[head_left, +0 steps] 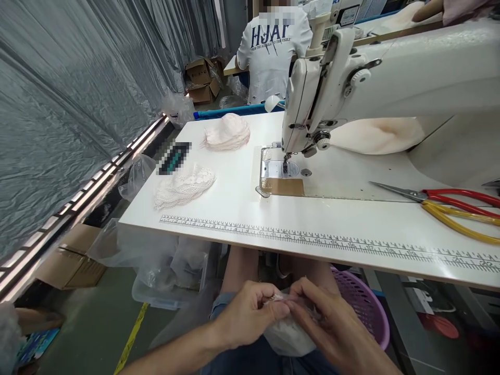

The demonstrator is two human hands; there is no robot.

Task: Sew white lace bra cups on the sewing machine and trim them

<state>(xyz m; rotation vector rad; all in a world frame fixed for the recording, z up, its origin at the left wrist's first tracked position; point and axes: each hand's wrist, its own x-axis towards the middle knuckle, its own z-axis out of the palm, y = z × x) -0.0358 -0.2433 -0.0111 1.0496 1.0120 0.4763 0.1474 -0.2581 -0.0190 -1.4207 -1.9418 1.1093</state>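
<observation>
Over my lap, both hands pinch the gathered top of a clear plastic bag (289,337) with something whitish inside. My left hand (250,315) is closed on the bag's left side, thumb against the bunched plastic. From the right, my right hand (330,319) grips the same bunched part, its fingertips touching those of the left. The bag's lower part hangs between my wrists; its contents are too blurred to name.
A sewing machine (375,78) stands on the white table (234,213). Red-and-yellow-handled scissors (424,197) lie at right, a lace stack (185,186) and a pale fabric stack (227,133) at left. A purple basket (365,302) is below. A person (273,57) sits ahead.
</observation>
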